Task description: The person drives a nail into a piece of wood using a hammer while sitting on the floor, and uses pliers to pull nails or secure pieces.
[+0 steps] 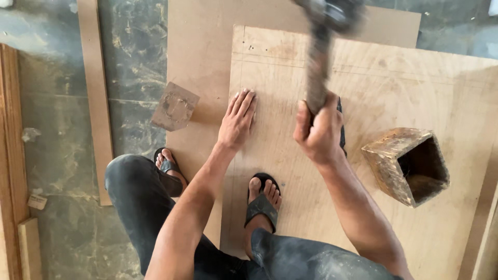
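Observation:
My right hand (pixel 317 130) grips the wooden handle of a hammer (pixel 319 57), raised up and blurred, its dark head near the top edge. My left hand (pixel 237 120) lies flat with fingers together on a pale plywood sheet (pixel 394 98), close to the sheet's left edge. The sheet rests on a larger brown board (pixel 199 46) on the floor. My right foot in a black sandal (pixel 262 205) stands on the plywood; my left foot (pixel 167 163) is at the brown board's edge.
An open square wooden box (pixel 407 165) lies tilted on the plywood at the right. A small square wood block (pixel 175 106) sits left of my left hand. A long narrow strip (pixel 96 98) and wooden pieces (pixel 13 155) lie on the dark stone floor (pixel 135 46).

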